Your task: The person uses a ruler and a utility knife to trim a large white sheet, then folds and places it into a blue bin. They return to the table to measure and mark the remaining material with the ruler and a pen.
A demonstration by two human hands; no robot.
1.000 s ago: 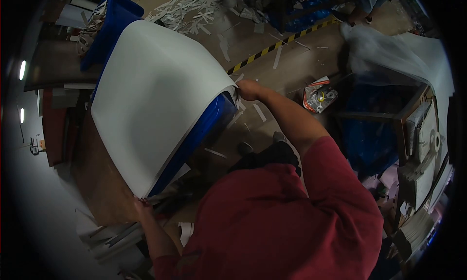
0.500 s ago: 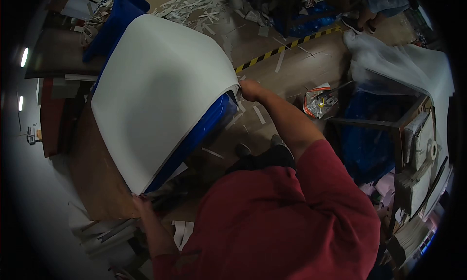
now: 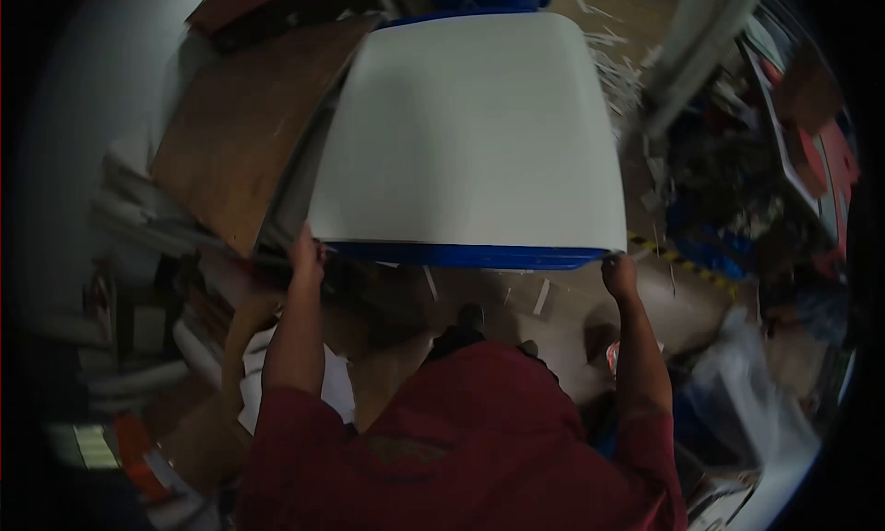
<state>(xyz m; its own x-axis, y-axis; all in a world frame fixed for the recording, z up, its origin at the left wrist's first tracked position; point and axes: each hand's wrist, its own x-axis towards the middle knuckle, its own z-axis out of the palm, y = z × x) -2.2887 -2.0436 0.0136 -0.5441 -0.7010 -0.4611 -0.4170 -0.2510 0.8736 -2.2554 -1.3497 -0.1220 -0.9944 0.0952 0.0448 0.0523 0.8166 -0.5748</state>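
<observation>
A large white sheet (image 3: 479, 135) with rounded, drooping edges lies over a blue plastic bin (image 3: 461, 254), whose rim shows as a strip beneath the sheet's near edge. At the near left corner, my left hand (image 3: 309, 254) is closed on the sheet's edge. My right hand (image 3: 619, 275) grips the near right corner, its fingers curled and partly hidden. Both arms reach forward, roughly level with each other. The inside of the bin is covered from sight.
A brown board (image 3: 244, 125) stands left of the bin. Paper scraps (image 3: 618, 79) litter the floor at the far right, near yellow-and-black tape (image 3: 691, 265). Clear plastic wrap (image 3: 751, 393) drapes over things at right. A cardboard piece (image 3: 247, 347) leans at lower left.
My view has turned, so the sheet and bin now sit squarely ahead instead of slanting at left. Both hands keep hold of the sheet's near corners.
</observation>
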